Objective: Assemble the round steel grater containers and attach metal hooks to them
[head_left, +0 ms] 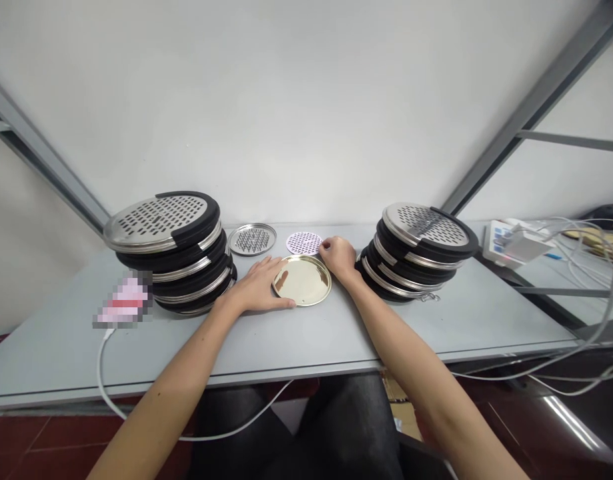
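Observation:
A shiny gold-coloured round lid (pixel 306 281) lies flat on the table before me. My left hand (pixel 259 288) rests at its left side, fingers and thumb spread along the rim. Behind the lid is a flat lilac disc with many holes (pixel 302 243). My right hand (pixel 339 256) is closed in a pinch at the right edge of this disc; the fingertips are partly hidden. To the left of the disc, a round metal grater plate (pixel 252 239) with raised teeth lies on the table.
Stacks of black-rimmed metal graters stand at left (pixel 186 253) and right (pixel 416 250) on the grey table (pixel 306 347). A blurred pink item (pixel 124 301) with a white cable (pixel 102 373) lies at left. A power strip (pixel 506 243) and cables sit at right. A wall rises behind.

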Demonstrator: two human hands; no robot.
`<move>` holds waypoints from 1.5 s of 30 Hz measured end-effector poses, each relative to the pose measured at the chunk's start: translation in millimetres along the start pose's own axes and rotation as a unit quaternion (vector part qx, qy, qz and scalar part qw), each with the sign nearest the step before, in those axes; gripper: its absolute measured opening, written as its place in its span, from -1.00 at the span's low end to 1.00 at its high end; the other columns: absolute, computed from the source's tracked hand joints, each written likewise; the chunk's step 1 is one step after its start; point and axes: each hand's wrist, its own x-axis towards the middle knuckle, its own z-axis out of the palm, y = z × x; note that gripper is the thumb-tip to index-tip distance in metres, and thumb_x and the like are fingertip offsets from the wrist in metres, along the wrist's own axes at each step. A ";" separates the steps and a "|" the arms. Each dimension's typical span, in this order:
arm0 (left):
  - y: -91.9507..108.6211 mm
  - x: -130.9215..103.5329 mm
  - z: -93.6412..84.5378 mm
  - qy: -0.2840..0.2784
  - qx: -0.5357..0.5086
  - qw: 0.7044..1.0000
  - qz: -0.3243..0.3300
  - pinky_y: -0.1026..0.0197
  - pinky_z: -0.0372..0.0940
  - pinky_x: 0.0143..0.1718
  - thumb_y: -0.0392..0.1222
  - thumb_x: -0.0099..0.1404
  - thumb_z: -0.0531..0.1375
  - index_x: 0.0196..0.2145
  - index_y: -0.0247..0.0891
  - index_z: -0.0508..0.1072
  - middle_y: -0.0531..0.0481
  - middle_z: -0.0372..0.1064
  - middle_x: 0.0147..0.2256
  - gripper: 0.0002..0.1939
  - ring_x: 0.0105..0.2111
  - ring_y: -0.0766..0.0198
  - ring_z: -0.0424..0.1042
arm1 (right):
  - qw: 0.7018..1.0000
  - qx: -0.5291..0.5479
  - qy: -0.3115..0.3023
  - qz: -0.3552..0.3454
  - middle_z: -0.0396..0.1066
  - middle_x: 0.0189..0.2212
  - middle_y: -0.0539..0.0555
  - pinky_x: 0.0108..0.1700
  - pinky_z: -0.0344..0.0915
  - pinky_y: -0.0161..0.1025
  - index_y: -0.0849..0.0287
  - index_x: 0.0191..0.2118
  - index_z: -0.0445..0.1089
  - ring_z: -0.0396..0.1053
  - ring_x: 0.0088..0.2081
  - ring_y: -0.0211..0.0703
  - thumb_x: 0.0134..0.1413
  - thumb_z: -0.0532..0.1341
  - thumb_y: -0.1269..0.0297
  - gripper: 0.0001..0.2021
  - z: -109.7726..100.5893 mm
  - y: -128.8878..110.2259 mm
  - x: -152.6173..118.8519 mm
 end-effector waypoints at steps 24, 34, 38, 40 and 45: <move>1.2 3.8 -3.5 0.095 -0.043 0.995 -0.006 -0.07 0.05 0.26 0.19 0.24 0.17 0.23 -0.25 0.12 -0.25 0.11 0.23 -0.27 0.26 -0.08 0.09 | 0.975 0.143 0.062 -0.161 0.50 -0.25 0.10 -0.14 0.28 -0.21 0.16 -0.24 0.51 0.41 -0.18 -0.07 0.20 0.12 0.28 -0.78 -32.7 8.0 -22.1; -8.4 5.2 8.3 0.076 -0.002 0.995 -0.057 -0.16 -0.07 0.29 0.17 0.28 0.13 0.23 -0.23 0.23 -0.26 -0.05 0.32 -0.33 0.35 -0.14 -0.14 | 0.971 0.058 -0.016 -0.231 0.50 -0.24 0.11 -0.17 0.27 -0.21 0.13 -0.24 0.51 0.40 -0.16 -0.05 0.22 0.15 0.30 -0.83 -34.5 18.8 -27.9; -9.4 5.9 10.1 0.081 0.008 0.995 -0.052 -0.16 -0.07 0.30 0.17 0.30 0.11 0.15 -0.26 0.36 -0.24 0.00 0.31 -0.40 0.34 -0.15 -0.13 | 0.972 0.046 -0.047 -0.225 0.50 -0.23 0.10 -0.20 0.26 -0.22 0.12 -0.26 0.51 0.41 -0.15 -0.05 0.21 0.16 0.32 -0.84 -37.0 15.3 -30.7; -9.4 6.2 10.6 0.083 0.011 0.995 -0.052 -0.16 -0.07 0.30 0.15 0.30 0.12 0.12 -0.27 0.40 -0.25 0.02 0.30 -0.43 0.34 -0.15 -0.11 | 0.971 0.048 -0.049 -0.230 0.50 -0.22 0.10 -0.19 0.27 -0.21 0.13 -0.27 0.51 0.40 -0.15 -0.05 0.21 0.16 0.33 -0.83 -36.3 14.3 -31.6; -6.7 5.9 8.9 0.084 0.010 0.995 -0.054 -0.16 -0.05 0.29 0.15 0.28 0.14 0.08 -0.28 0.44 -0.27 0.05 0.29 -0.45 0.33 -0.17 -0.09 | 0.966 0.048 -0.022 -0.254 0.45 -0.09 0.14 -0.07 0.31 -0.12 0.16 -0.33 0.53 0.36 -0.06 0.01 0.15 0.19 0.39 -0.85 -31.4 15.5 -31.1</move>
